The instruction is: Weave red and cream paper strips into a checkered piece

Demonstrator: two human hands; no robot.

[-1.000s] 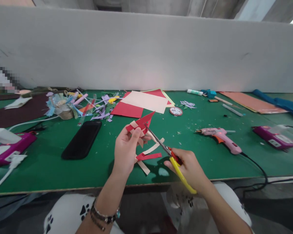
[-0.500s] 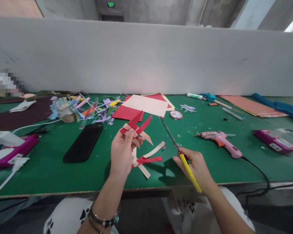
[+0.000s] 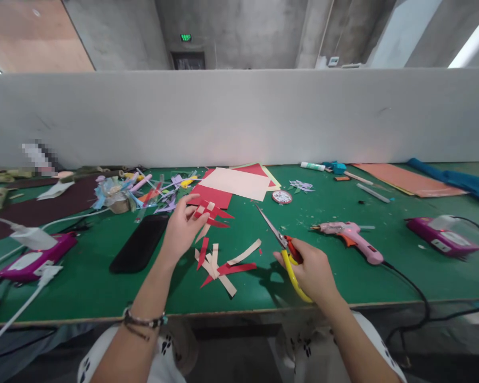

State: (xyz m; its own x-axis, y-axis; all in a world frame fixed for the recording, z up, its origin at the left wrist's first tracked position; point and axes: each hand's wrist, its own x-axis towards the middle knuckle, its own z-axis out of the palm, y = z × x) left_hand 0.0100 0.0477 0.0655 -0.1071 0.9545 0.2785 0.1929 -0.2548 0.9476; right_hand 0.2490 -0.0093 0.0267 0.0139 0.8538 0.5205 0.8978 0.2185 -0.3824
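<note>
Left hand (image 3: 187, 226) pinches red-and-cream woven paper (image 3: 214, 209) above green worktop (image 3: 155, 298), near loose strips (image 3: 241, 268); my right hand (image 3: 312, 266) clasps scissors (image 3: 280, 238) by handles. Paper looks light, flexible, easily creased; I'd hold woven middle gently, not thin points.

Glue gun (image 3: 353, 233) and scissors (image 3: 281, 240) show a workshop.
</note>
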